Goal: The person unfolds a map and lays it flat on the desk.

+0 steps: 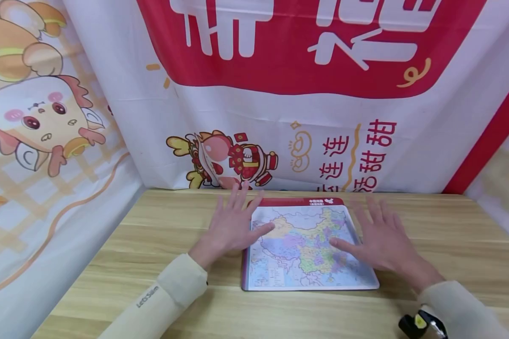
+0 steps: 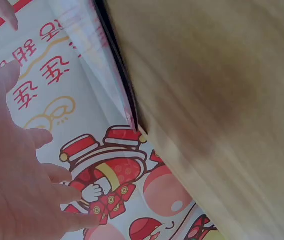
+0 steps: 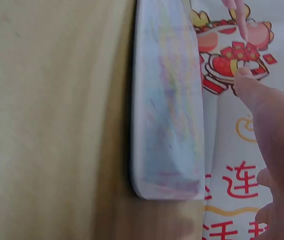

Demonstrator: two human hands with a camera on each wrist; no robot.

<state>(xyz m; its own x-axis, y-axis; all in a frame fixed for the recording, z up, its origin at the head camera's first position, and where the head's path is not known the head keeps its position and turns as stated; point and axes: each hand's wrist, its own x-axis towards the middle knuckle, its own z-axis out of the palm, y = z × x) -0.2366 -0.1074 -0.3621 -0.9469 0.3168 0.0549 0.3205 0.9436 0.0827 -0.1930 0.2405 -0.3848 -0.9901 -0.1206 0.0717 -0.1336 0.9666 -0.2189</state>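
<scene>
A flat rectangular map board [image 1: 299,245] with a red header strip and a coloured map of China lies on the wooden table. My left hand [image 1: 233,226], fingers spread and straight, is over its left edge, thumb across the map. Opposite it, my right hand [image 1: 379,240] spreads its fingers at the board's right edge, its thumb overlapping the map. Neither hand grips anything. In the left wrist view the left hand [image 2: 22,170] shows at the left, apart from the board's dark edge [image 2: 119,65]. The right wrist view has the right hand [image 3: 276,135] beside the board [image 3: 169,110].
The wooden table [image 1: 161,245] extends around the board on both sides. A printed cloth [image 1: 254,117] with red lettering and cartoon figures hangs behind the table's far edge. Another printed cloth [image 1: 59,197] hangs at the left. A black device [image 1: 422,325] sits at the right cuff.
</scene>
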